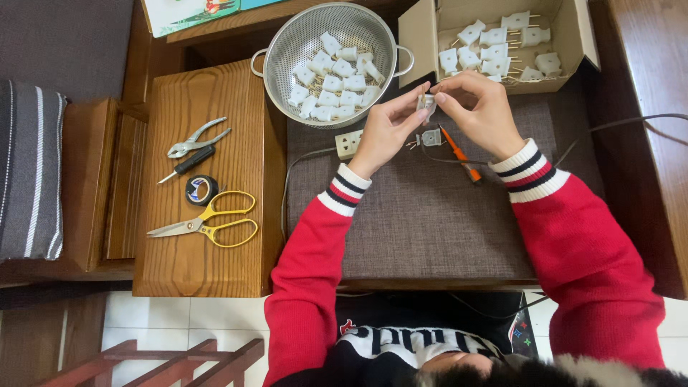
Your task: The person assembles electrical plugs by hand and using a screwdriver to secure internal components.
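Observation:
Both hands meet over the brown mat [423, 215] and pinch one small white plug [426, 102] between their fingertips. My left hand [387, 132] grips it from the left, my right hand [481, 111] from the right. Just below the hands lie another plug part with metal pins [430, 137] and an orange-handled screwdriver [459, 154]. A white socket strip [348, 143] lies left of my left wrist. Behind the hands, a metal colander [287, 50] and a cardboard box [573, 36] each hold several white plugs.
On the wooden stand [208, 265] to the left lie pliers [193, 140], a small black-handled tool [190, 163], a roll of black tape [201, 189] and yellow-handled scissors [208, 223]. A grey cable [631, 122] runs off to the right. A striped cushion [29, 172] sits far left.

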